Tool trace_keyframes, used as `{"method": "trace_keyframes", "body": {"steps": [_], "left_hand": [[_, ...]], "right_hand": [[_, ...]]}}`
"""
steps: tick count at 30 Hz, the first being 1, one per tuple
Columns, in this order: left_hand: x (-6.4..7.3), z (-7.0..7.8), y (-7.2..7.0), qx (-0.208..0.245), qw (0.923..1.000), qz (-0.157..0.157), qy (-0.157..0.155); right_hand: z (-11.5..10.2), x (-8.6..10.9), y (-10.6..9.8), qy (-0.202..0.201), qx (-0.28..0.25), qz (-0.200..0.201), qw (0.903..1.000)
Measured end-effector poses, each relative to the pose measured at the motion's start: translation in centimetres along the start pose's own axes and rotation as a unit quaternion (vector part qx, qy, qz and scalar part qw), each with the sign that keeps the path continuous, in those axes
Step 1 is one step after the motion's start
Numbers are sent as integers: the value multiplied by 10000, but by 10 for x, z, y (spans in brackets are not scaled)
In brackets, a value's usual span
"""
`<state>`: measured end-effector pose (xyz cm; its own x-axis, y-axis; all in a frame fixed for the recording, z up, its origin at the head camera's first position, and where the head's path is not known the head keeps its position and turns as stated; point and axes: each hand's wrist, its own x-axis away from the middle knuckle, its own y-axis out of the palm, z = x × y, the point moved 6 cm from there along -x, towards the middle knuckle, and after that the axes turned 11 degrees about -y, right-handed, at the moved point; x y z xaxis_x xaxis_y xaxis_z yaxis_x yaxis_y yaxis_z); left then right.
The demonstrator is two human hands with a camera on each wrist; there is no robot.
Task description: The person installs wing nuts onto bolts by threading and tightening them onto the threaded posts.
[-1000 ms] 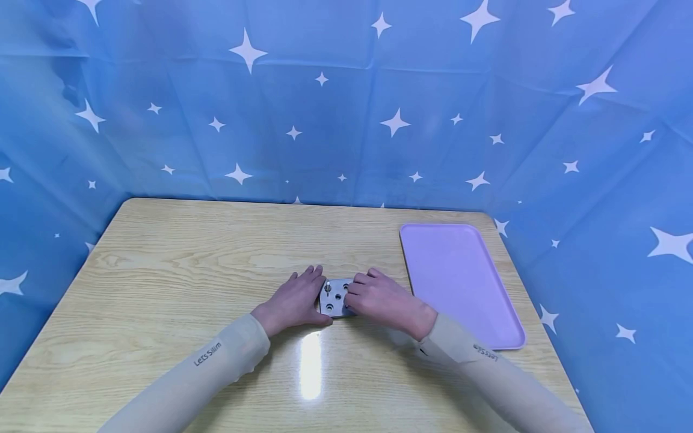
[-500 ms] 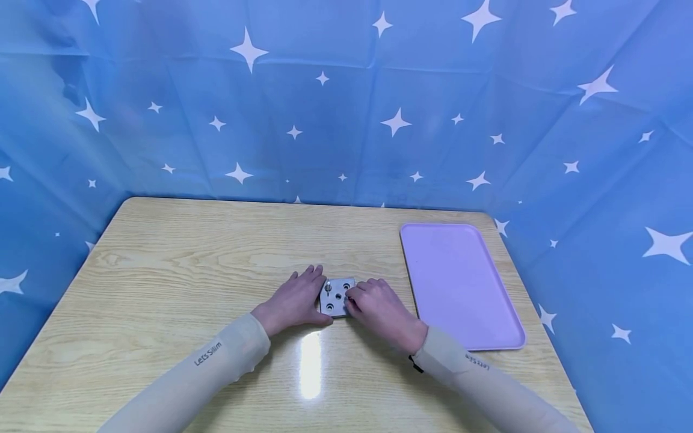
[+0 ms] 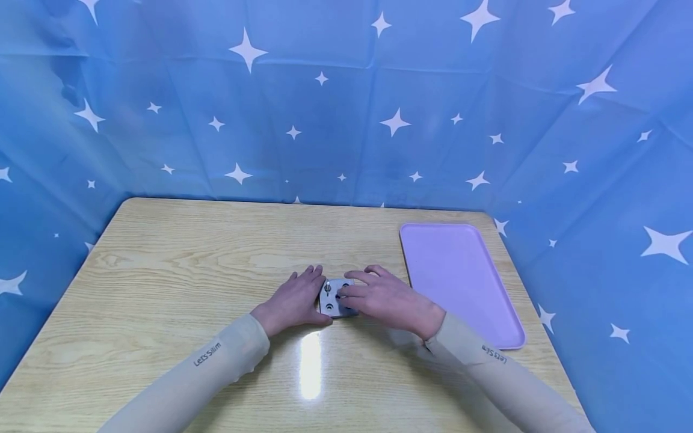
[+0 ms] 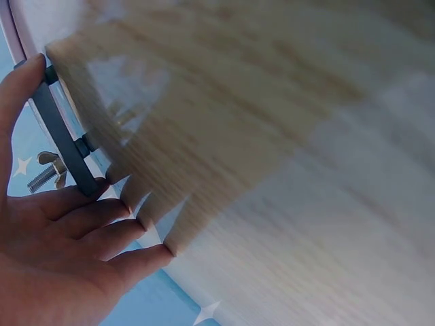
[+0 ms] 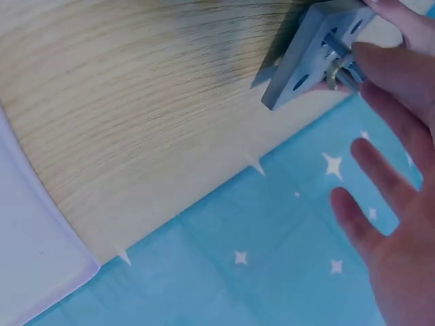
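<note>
A small grey metal plate (image 3: pixel 332 307) with several holes lies on the table in front of me. A bolt with a wing nut (image 3: pixel 327 288) stands upright at its far left corner. My left hand (image 3: pixel 292 302) grips the plate at its left end, thumb on the near edge and forefinger on the far edge. My right hand (image 3: pixel 387 299) reaches over the plate's right half and pinches a bolt (image 5: pixel 333 44) at the middle hole, its outer fingers (image 5: pixel 353 210) spread away. Dark round feet (image 4: pixel 85 145) show beneath the plate in the left wrist view.
A purple tray (image 3: pixel 460 276) lies on the right of the wood-grained table (image 3: pixel 189 252). Behind and at the sides hangs a blue cloth (image 3: pixel 346 90) with white stars. Light glares off the tabletop in front of the plate.
My right hand has shifted from the plate's right edge to its middle, and its outer fingers have spread. My left hand and the plate have stayed put.
</note>
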<state>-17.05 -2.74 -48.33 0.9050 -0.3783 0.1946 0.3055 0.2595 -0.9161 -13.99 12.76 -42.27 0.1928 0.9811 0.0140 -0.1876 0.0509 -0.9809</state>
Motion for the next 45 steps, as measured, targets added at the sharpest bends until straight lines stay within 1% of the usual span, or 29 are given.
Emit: {"method": "trace_keyframes", "body": {"steps": [2, 6, 9, 12, 15, 18, 20, 23, 27, 30, 32, 34, 36, 37, 39, 40, 42, 43, 45], "left_hand": [[0, 0, 0, 13, 10000, -11, -14], [0, 0, 0, 49, 10000, -35, -50], [0, 0, -1, 72, 9999, -39, -64], [0, 0, -1, 88, 9999, -44, -78], [0, 0, -1, 106, 9999, -65, -96], [1, 0, -1, 90, 9999, -81, -100], [1, 0, -1, 68, 9999, -69, -80], [1, 1, -1, 12, 10000, -31, -52], [1, 1, -1, -16, 10000, -2, -38], [1, 0, 0, -7, 10000, -4, -40], [1, 0, 0, -9, 10000, -6, -32], [1, 1, 0, -16, 10000, 3, -8], [1, 1, -1, -25, 10000, 23, 28], [1, 1, -1, -25, 10000, 25, 36], [0, 1, -1, -42, 10000, 16, 47], [0, 1, -1, -48, 10000, 12, 47], [0, 1, -1, -43, 10000, -19, 23], [0, 0, -1, -51, 10000, -39, 10], [0, 1, -2, -55, 10000, -51, 3]], "right_hand": [[-1, -1, 0, -145, 193, 29, 9997], [-2, -2, 0, -261, 414, 219, 9986], [-2, -2, -1, -244, 455, 377, 9980], [-2, -3, 1, -111, 483, 573, 9971], [-4, -5, 4, 155, 459, 722, 9962], [-4, -8, 7, 617, 372, 818, 9940], [-5, -9, 8, 958, 265, 910, 9909], [-6, -10, 10, 1519, 76, 1166, 9815], [-8, -9, 12, 2106, -95, 1583, 9646], [-10, -8, 13, 2308, -135, 1766, 9568], [-11, -8, 13, 2360, -184, 1767, 9554], [-10, -7, 14, 2397, -260, 1648, 9564], [-7, -6, 14, 2387, -378, 1390, 9603], [-5, -5, 13, 2338, -440, 1202, 9638], [-1, -4, 10, 2062, -532, 813, 9737], [0, -4, 8, 1833, -560, 615, 9795], [2, -4, 4, 1251, -530, 292, 9903], [2, -3, 3, 936, -459, 171, 9944], [0, -2, 0, 383, -264, 61, 9989]]}}
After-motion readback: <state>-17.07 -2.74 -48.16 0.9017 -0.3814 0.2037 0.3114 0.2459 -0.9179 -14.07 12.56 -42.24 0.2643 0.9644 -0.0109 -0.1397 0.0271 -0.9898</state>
